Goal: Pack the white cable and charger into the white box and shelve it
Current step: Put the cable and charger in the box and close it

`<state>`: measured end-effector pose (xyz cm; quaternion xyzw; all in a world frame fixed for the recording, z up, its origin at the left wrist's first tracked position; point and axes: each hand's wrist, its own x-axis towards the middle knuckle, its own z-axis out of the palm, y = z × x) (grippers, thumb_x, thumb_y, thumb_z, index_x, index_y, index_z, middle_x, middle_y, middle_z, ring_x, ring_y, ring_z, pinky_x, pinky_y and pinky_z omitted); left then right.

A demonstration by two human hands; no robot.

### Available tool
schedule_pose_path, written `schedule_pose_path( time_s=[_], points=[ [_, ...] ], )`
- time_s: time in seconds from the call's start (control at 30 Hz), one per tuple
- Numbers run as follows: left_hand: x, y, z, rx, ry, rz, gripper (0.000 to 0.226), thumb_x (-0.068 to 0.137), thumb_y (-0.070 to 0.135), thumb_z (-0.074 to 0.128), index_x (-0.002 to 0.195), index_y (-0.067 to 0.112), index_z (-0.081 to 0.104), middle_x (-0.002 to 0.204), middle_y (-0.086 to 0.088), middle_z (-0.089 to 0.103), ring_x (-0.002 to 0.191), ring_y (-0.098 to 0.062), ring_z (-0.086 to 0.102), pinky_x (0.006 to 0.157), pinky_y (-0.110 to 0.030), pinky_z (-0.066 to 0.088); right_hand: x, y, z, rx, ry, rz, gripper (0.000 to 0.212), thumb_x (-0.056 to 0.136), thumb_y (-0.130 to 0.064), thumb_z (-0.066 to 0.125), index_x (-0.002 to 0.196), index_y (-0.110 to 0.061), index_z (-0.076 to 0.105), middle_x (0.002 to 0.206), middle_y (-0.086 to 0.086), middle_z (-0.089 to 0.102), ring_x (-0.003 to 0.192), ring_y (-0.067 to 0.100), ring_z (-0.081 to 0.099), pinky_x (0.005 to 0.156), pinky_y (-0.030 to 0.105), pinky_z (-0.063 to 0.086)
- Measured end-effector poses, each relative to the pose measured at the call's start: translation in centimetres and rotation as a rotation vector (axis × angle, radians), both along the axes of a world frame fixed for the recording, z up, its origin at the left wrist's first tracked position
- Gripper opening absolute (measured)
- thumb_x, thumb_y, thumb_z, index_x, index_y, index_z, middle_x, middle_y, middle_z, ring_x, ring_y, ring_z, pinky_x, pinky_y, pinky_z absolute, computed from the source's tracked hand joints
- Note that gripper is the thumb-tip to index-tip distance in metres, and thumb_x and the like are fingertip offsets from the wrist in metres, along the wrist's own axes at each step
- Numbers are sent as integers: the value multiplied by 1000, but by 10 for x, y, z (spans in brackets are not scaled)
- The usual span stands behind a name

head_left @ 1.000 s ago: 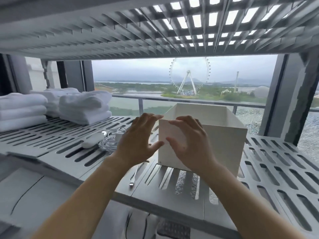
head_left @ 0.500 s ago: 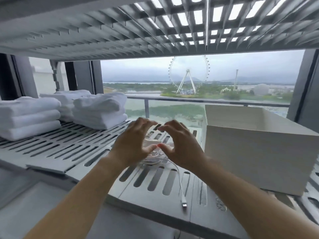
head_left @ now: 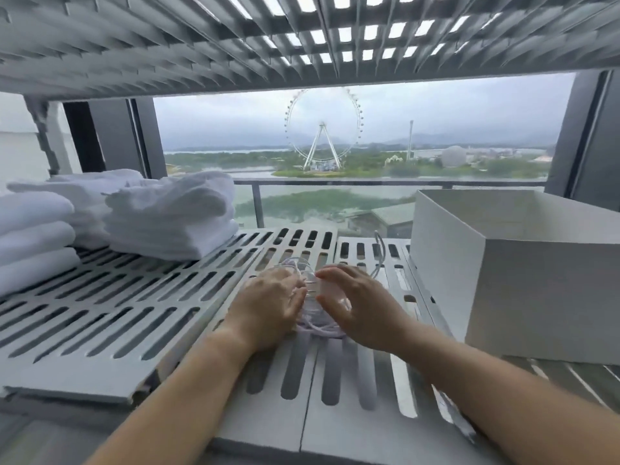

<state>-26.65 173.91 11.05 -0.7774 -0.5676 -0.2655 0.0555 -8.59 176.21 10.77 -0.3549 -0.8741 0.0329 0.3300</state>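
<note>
A coiled white cable (head_left: pixel 315 325) lies on the slotted grey shelf (head_left: pixel 134 313), with the white charger (head_left: pixel 313 285) partly hidden between my hands. My left hand (head_left: pixel 268 305) cups the coil from the left and my right hand (head_left: pixel 355 307) from the right, fingers curled round the bundle and touching it. One loop of cable (head_left: pixel 380 253) sticks up behind my right hand. The open white box (head_left: pixel 523 280) stands on the shelf to the right of my hands, apart from them.
Stacks of folded white towels (head_left: pixel 174 219) fill the shelf's left and back left. Another slatted shelf (head_left: pixel 235 45) hangs close overhead. Behind is a window with a railing. Dark frame posts stand at both back corners.
The view has shifted left and closer, so the box now sits further right. Both hands have dropped from hovering onto the cable coil and closed in around it.
</note>
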Motion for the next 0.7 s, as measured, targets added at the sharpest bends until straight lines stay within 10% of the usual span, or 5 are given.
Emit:
schedule_pose_path(
  time_s=[0.17,0.43,0.7],
  points=[
    [-7,0,1,-49,24,-42,33,93,34,38,117,21,56,123,1,56,114,-14,45,100,-34,36,11,4,3,-120,-187,39,92,68,-78,48,142,-32,21,149,-6,28,133,11,26,111,35,25],
    [-10,-11,1,-204,206,-28,83,65,68,36,138,31,31,143,11,36,132,-12,22,106,-45,31,5,7,3,-271,-197,15,101,60,-61,69,141,-41,12,147,-10,24,129,15,33,108,36,33],
    [-7,-12,3,-156,37,-149,69,67,40,65,129,21,41,133,2,48,124,-11,40,104,-33,37,7,-4,14,-147,-290,-129,98,61,-52,69,142,-34,16,136,-1,43,111,21,50,90,36,46]
  ],
)
